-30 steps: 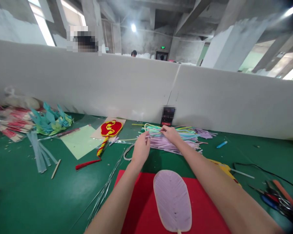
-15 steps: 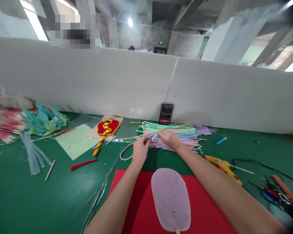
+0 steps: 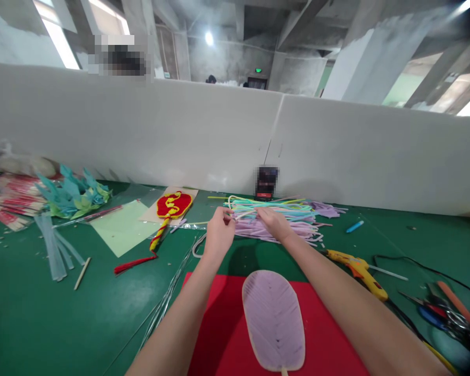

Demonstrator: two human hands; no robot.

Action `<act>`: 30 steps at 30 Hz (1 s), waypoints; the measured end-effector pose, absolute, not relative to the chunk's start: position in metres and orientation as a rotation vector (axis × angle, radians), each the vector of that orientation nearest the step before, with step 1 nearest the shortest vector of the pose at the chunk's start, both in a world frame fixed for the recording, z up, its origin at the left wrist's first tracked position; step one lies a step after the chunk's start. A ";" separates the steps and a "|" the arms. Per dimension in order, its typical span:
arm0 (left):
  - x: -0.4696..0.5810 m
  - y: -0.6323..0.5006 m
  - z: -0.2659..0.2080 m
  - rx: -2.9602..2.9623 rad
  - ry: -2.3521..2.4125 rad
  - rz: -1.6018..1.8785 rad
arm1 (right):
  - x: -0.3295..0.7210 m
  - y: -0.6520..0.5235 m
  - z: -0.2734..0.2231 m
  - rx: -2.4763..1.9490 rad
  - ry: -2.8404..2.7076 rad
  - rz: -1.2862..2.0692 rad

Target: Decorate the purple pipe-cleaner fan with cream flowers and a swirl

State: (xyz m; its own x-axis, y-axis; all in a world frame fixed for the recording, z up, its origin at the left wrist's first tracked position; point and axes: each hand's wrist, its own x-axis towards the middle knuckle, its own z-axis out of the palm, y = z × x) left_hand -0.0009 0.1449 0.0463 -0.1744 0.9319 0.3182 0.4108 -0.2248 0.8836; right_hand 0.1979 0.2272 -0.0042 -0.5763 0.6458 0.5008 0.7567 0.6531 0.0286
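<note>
My left hand is closed in a pinch at the left end of a pile of pastel pipe cleaners. A short stretch of pale pipe cleaner spans the gap between it and my right hand, whose fingertips are pinched on the other end, above the pile. Fingers partly hide both grips. Nearer to me, a lilac leaf-shaped fan with a pale rim lies on a red sheet, its surface lined with slanting ribs. A grey-white coil rests just behind my left wrist.
A yellow glue gun, pliers and a blue pen lie on the right. Left are a red and yellow fan, a pale green sheet, glue sticks and wires. A white partition stands behind.
My left hand has shifted slightly left and up, turning a little. The pale pipe cleaner between my hands now shows more clearly. My right hand has barely moved to the right.
</note>
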 end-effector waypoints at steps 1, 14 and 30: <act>-0.002 0.140 0.057 1.633 1.564 1.362 | 0.197 0.228 -0.004 -1.108 -2.407 -0.315; 0.031 0.027 0.146 2.291 1.599 0.571 | 0.192 0.196 0.012 -1.040 -2.326 -0.090; 0.053 -0.005 0.061 2.281 1.501 1.026 | 0.180 0.127 0.069 -1.038 -1.699 0.269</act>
